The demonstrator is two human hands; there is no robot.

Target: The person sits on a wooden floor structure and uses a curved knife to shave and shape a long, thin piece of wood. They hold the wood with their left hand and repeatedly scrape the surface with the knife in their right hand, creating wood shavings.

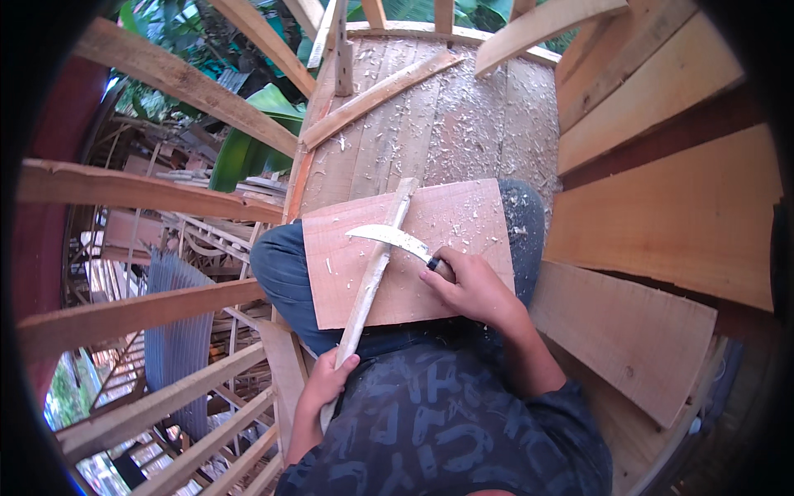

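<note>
Across my lap lies a flat wooden board (463,219) with a few shavings on it. A long, pale wooden stick (364,299) slants over the board, its far end near the board's top edge. My left hand (330,377) is closed round the stick's near end, beside my shirt. In my right hand (471,281) is the dark handle of a curved knife (385,235). The knife's blade points left and crosses the stick's upper half, apparently touching it. My right wrist is over the board's right side.
Wood shavings litter the plank floor (496,124) ahead of my knees. A loose batten (380,97) lies slanted there. Slatted railing bars (149,198) stand on the left, with stacked timber and a corrugated sheet (178,331) beyond. Wide boards (662,207) wall the right side.
</note>
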